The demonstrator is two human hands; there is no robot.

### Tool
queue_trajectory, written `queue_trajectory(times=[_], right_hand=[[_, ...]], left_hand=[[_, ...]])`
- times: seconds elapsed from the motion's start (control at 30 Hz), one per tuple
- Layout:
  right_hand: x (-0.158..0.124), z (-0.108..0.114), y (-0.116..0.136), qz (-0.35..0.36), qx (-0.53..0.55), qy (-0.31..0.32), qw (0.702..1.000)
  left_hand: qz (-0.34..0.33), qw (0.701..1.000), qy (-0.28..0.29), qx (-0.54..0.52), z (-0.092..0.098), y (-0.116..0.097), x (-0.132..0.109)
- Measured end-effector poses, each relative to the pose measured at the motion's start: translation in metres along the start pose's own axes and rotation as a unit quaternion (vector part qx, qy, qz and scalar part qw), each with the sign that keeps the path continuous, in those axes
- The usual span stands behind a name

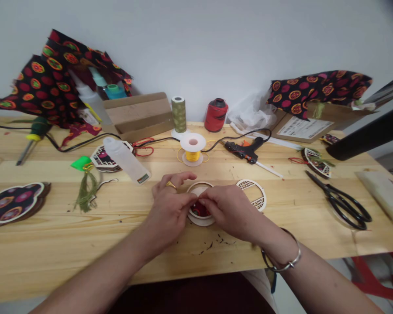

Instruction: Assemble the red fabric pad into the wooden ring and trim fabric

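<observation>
Both hands meet over a round wooden ring piece point(201, 216) lying on the wooden table point(85, 235). My left hand point(170, 208), wearing a gold ring, pinches at the left of the piece. My right hand point(231, 210), with a metal bangle at the wrist, pinches at its right side. Between the fingertips sits dark red patterned fabric point(201, 208) inside the ring. A second round wooden lattice piece point(253, 194) lies just right of my right hand.
Black scissors point(342, 200) lie right. A glue gun point(245, 150), yellow thread spool point(193, 149), green spool point(178, 114), red spool point(215, 114) and a fallen plastic bottle point(127, 159) sit behind. Patterned fabric point(52, 78) and cardboard boxes point(303, 126) line the wall. A green tassel point(87, 189) lies left.
</observation>
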State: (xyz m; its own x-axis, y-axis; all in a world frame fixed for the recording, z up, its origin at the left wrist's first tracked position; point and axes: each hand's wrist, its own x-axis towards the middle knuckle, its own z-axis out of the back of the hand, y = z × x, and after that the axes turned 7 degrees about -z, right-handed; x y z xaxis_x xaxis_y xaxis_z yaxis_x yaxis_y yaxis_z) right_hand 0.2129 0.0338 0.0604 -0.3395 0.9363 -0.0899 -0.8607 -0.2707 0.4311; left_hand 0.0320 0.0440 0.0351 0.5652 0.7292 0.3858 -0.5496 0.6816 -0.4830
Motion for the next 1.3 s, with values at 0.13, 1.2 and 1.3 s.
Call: queue_trajectory(times=[0.13,1.2,1.3], right_hand=[[0.000,0.000,-0.001,-0.028,0.072,-0.005,0.997],[0.009,-0.002,-0.002,-0.126,0.429,-0.116,0.887],[0.007,-0.005,0.002,-0.108,0.431,-0.133,0.886]], left_hand=[[0.009,1.000,0.007,0.002,-0.001,-0.001,0.000],[0.128,0.968,-0.086,-0.196,0.012,-0.008,0.005],[0.205,0.943,-0.057,-0.256,0.013,-0.011,0.007]])
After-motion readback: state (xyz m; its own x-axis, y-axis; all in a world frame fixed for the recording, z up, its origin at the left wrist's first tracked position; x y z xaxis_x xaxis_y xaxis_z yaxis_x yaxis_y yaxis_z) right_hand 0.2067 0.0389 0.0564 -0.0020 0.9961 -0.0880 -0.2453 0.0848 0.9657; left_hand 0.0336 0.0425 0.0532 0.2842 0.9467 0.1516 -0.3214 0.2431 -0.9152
